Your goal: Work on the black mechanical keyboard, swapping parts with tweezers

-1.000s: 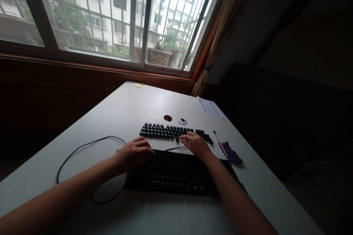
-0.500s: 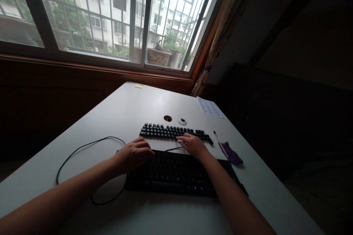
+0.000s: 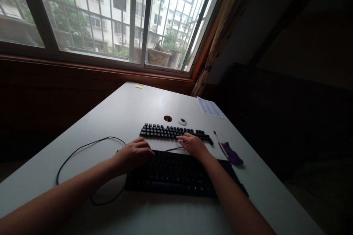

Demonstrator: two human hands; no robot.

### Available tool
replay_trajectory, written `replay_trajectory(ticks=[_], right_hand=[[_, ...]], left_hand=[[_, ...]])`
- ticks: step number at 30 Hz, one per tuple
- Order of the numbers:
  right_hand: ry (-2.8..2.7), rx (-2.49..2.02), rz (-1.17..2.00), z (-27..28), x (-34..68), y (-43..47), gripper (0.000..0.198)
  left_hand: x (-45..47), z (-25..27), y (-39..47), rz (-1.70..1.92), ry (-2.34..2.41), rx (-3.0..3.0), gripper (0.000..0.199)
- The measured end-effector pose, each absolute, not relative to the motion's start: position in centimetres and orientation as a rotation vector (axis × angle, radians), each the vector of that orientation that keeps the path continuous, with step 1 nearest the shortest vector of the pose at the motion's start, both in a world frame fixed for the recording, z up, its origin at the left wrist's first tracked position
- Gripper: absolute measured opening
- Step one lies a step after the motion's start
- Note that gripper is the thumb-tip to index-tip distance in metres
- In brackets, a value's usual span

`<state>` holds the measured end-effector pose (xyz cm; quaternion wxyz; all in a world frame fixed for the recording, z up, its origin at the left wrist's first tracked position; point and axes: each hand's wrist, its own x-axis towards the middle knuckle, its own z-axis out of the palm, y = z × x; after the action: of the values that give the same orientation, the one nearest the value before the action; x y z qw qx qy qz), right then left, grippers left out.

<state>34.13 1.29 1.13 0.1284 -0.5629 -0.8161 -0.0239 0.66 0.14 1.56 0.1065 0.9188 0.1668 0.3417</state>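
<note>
A dark keyboard (image 3: 176, 178) lies across the near part of the desk; shadow hides its key details. My left hand (image 3: 135, 151) is closed over its upper left corner, fingers together and bent across the edge. Behind it, black keycaps (image 3: 161, 131) stand in several rows on the desk top. My right hand (image 3: 193, 145) reaches over the keyboard to the front row of these keycaps. Its index fingertip touches or nearly touches one keycap, with the thumb apart below it. No object shows between those fingers.
A black cable (image 3: 79, 148) loops on the white desk (image 3: 110, 117) at the left. A brush-like stick (image 3: 220, 145) lies on a purple cloth (image 3: 233, 156) at the right. A round hole (image 3: 167, 118), a white ring (image 3: 182, 121) and a printed sheet (image 3: 211, 108) are farther back.
</note>
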Motion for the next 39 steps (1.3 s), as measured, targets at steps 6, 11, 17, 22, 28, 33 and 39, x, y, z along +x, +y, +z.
replay_trajectory(ticks=[6,11,17,22,28,33,39], right_hand=[[-2.342,-1.615,-0.056,1.2,34.2,1.1,0.030],[-2.312,-1.587,-0.031,1.6,34.6,0.7,0.027],[-2.300,-1.591,-0.006,1.6,34.7,0.3,0.027],[-2.312,-1.615,0.019,1.2,34.5,0.4,0.031],[-2.283,-1.601,0.056,1.2,33.9,0.9,0.031],[-2.150,-1.551,0.055,3.5,34.1,-0.8,0.031],[-1.082,-1.316,-0.033,7.8,36.6,-6.9,0.035]], left_hand=[[0.7,1.5,0.1,0.999,0.501,2.698,0.016],[0.7,1.6,0.1,1.002,0.501,2.704,0.016],[0.7,1.8,0.0,0.994,0.483,2.685,0.014],[0.7,1.6,0.1,1.004,0.485,2.687,0.015],[0.7,1.7,0.1,0.998,0.486,2.686,0.016],[0.7,2.0,-0.1,0.976,0.488,2.683,0.016],[0.7,2.0,-0.2,0.947,0.498,2.674,0.017]])
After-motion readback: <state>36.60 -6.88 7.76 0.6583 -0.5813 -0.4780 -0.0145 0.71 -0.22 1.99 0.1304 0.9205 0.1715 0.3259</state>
